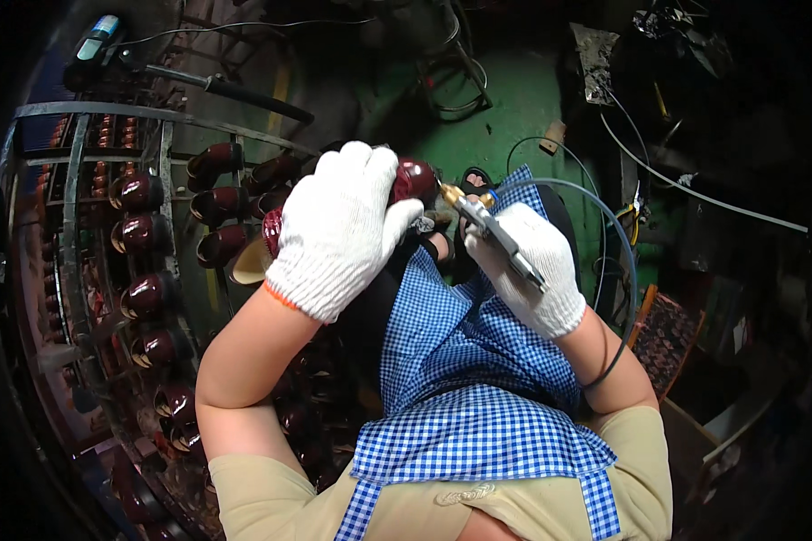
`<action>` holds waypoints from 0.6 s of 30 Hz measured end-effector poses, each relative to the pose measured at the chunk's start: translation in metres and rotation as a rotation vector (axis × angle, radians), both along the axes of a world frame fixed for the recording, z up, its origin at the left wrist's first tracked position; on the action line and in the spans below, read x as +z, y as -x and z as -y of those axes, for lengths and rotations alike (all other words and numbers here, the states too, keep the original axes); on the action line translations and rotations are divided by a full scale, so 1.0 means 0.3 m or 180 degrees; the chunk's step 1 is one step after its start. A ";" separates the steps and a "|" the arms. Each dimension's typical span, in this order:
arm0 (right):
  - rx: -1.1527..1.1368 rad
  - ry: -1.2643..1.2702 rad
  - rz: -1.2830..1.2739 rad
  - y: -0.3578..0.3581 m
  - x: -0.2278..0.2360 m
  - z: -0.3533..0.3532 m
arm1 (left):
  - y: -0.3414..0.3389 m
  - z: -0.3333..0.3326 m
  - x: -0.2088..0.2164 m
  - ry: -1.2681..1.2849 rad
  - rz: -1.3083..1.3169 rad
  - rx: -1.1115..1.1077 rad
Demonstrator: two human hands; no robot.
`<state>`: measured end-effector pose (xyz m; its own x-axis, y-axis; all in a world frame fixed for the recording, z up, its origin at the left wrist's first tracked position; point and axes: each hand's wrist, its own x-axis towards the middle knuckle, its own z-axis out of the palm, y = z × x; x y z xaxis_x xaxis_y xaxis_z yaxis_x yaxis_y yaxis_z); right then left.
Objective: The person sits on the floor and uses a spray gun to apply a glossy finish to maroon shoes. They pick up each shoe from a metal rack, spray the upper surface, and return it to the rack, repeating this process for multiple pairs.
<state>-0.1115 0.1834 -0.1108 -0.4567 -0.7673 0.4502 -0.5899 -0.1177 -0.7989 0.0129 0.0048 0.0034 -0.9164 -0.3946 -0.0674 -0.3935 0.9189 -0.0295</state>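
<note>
My left hand (338,225), in a white knit glove with an orange cuff edge, is closed over a shiny dark red shoe (416,180). The toe sticks out to the right of my fingers; part of the upper and the pale inside show left of the glove. In my right hand (539,270), also gloved in white, is a small grey spray gun (499,233) with a brass nozzle. Its tip points up and left, close to the shoe's toe. From the gun a blue-grey air hose (600,206) curves off to the right and down past my forearm.
A metal rack (167,162) on the left bears many similar shoes (144,236). A dark pole with a device (104,41) reaches over it. Ahead on the green floor (370,99) stands a stool (456,86). At right are a patterned chair (668,343) and a loose cable (695,191).
</note>
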 end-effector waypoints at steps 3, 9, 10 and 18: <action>-0.0112 -0.0015 0.0045 0.008 -0.004 0.081 | 0.061 0.044 0.003 0.0216 0.0270 0.0414; -0.0185 -0.0101 0.0392 -0.035 -0.069 0.252 | 0.118 0.198 0.001 0.0072 0.0483 0.0987; -0.0206 -0.0081 0.0401 -0.046 -0.075 0.273 | 0.118 0.234 -0.005 0.0006 0.0480 0.1018; -0.0145 0.0117 0.0405 -0.140 -0.098 0.299 | 0.084 0.376 -0.032 -0.0049 0.0612 0.1360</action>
